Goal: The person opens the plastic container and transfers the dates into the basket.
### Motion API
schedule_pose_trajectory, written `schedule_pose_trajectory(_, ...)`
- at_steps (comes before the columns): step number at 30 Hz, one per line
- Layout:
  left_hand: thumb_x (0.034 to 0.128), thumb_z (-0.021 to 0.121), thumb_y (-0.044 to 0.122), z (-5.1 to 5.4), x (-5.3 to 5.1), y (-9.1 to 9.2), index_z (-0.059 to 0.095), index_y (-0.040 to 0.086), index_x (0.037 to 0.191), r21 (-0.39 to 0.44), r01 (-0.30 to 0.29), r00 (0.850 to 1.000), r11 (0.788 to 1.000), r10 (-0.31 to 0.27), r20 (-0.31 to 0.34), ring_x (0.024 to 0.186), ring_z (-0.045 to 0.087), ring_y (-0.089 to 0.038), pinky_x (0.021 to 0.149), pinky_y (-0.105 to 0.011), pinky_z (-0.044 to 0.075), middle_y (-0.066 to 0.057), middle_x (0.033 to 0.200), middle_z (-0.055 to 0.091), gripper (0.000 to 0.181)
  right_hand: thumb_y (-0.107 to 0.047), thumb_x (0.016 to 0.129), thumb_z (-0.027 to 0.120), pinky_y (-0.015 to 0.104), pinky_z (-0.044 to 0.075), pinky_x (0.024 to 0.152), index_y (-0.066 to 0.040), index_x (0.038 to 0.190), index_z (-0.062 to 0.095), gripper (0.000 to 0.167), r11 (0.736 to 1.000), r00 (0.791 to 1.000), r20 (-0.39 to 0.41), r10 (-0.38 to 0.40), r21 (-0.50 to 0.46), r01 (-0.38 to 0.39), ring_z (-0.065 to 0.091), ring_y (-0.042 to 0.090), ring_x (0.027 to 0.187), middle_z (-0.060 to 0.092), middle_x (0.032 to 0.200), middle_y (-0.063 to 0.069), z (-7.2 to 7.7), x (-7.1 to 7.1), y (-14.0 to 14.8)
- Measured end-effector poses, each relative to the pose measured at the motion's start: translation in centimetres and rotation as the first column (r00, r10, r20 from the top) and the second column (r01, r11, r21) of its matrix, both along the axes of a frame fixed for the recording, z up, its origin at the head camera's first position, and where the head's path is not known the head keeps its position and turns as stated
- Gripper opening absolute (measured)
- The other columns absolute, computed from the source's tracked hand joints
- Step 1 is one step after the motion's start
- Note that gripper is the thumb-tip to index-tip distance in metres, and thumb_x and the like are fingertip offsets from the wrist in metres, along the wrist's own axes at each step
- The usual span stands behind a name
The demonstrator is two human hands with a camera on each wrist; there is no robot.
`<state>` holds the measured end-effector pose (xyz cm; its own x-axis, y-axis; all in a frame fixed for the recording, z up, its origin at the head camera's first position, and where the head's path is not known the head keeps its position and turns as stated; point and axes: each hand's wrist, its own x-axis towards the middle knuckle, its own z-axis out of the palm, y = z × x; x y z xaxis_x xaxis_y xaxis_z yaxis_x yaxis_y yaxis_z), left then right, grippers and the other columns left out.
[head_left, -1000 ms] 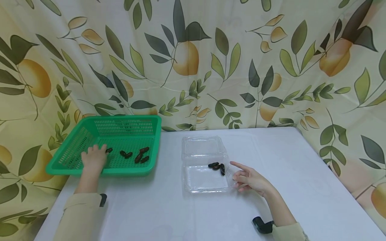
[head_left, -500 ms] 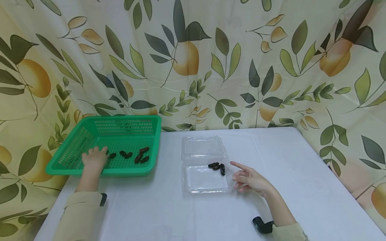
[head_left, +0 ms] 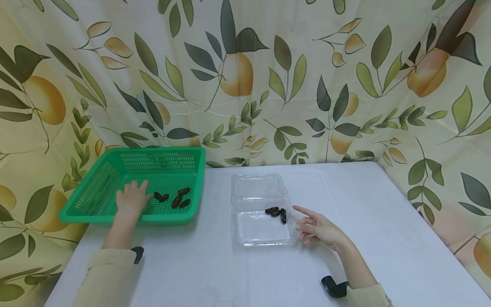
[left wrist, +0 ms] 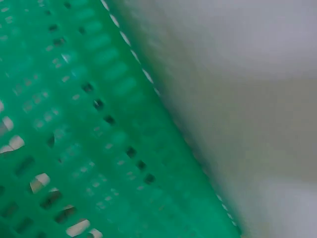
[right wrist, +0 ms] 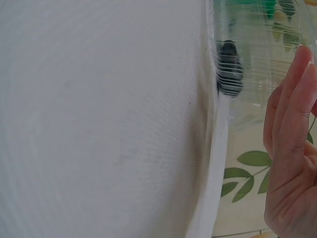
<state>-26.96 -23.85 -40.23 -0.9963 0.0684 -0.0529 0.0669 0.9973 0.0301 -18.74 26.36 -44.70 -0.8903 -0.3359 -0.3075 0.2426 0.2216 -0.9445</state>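
In the head view my left hand is down inside the green plastic basket, palm side hidden. Whether its fingers hold anything does not show. Just right of it lie dark brown oblong pieces that look like dates, with several more dates further right. An unlidded clear plastic clamshell box stands mid-table, holding a few dates near its right side. My right hand rests by that side, index finger extended, the others loosely bent, nothing held. The right wrist view shows the hand beside the clear wall.
A white cloth covers the table. Behind it hangs a curtain printed with fruit and leaves. The left wrist view is filled by the basket's slotted wall and a blurred pale surface. The clamshell's lid lies folded back.
My left hand has shifted right and slightly away within the basket, now covering the place where dates showed beside it half a second ago. The right hand and the clamshell box stay put.
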Motion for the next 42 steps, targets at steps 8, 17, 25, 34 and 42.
schedule_pose_trajectory(8, 0.0931, 0.052, 0.025, 1.1, 0.5, 3.3, 0.036, 0.002, 0.133, -0.002, 0.051, 0.993, 0.999, -0.051, -0.108, 0.112, 0.037, -0.048, 0.087, -0.060, 0.033, -0.032, 0.124, 0.038, 0.049, -0.006, 0.089, 0.056, 0.025, 0.052, 0.056, -0.004, 0.145, 0.018, 0.068, 1.000, 1.000, -0.001, 0.006, -0.003, -0.006, 0.061, 0.014, 0.067, 0.056, 0.089, 0.010, 0.0, 0.0, 0.0)
schedule_pose_trajectory(17, 0.0936, 0.050, 0.031, 1.7, 0.5, 7.1, 0.038, 0.009, 0.134, -0.010, 0.095, 0.979, 0.995, -0.095, -0.181, 0.110, 0.039, -0.042, 0.086, -0.056, 0.034, -0.025, 0.124, 0.040, 0.048, -0.007, 0.089, 0.057, 0.025, 0.052, 0.057, -0.005, 0.145, 0.017, 0.069, 1.000, 1.000, 0.008, 0.003, -0.014, -0.003, 0.061, 0.014, 0.067, 0.056, 0.090, 0.010, -0.1, 0.0, 0.1)
schedule_pose_trajectory(25, 0.0931, 0.051, 0.034, 2.4, 1.0, 9.9, 0.042, 0.012, 0.131, 0.008, 0.159, 0.961, 0.987, -0.153, -0.232, 0.106, 0.041, -0.038, 0.083, -0.051, 0.035, -0.021, 0.119, 0.043, 0.044, -0.008, 0.089, 0.056, 0.025, 0.052, 0.057, -0.004, 0.145, 0.017, 0.069, 1.000, 1.000, 0.004, 0.007, -0.021, -0.007, 0.061, 0.013, 0.067, 0.056, 0.090, 0.009, -0.1, 0.1, 0.1)
schedule_pose_trajectory(34, 0.0919, 0.052, 0.035, 2.3, 1.6, 13.4, 0.048, 0.017, 0.129, -0.027, 0.260, 0.918, 0.965, -0.255, -0.305, 0.101, 0.045, -0.033, 0.081, -0.046, 0.038, -0.016, 0.115, 0.048, 0.042, -0.009, 0.089, 0.058, 0.025, 0.052, 0.057, -0.004, 0.145, 0.017, 0.070, 0.999, 1.000, 0.005, 0.007, -0.035, -0.007, 0.061, 0.013, 0.067, 0.057, 0.090, 0.009, 0.0, 0.2, 0.1)
schedule_pose_trajectory(42, 0.0926, 0.050, 0.039, 1.3, 1.9, 16.7, 0.049, 0.021, 0.128, -0.089, 0.332, 0.897, 0.939, -0.343, -0.279, 0.103, 0.047, -0.028, 0.084, -0.044, 0.038, -0.011, 0.115, 0.051, 0.040, -0.011, 0.088, 0.059, 0.026, 0.052, 0.058, -0.005, 0.145, 0.016, 0.071, 0.999, 1.000, 0.013, 0.006, -0.038, -0.005, 0.061, 0.014, 0.068, 0.057, 0.090, 0.009, 0.0, 0.2, 0.1)
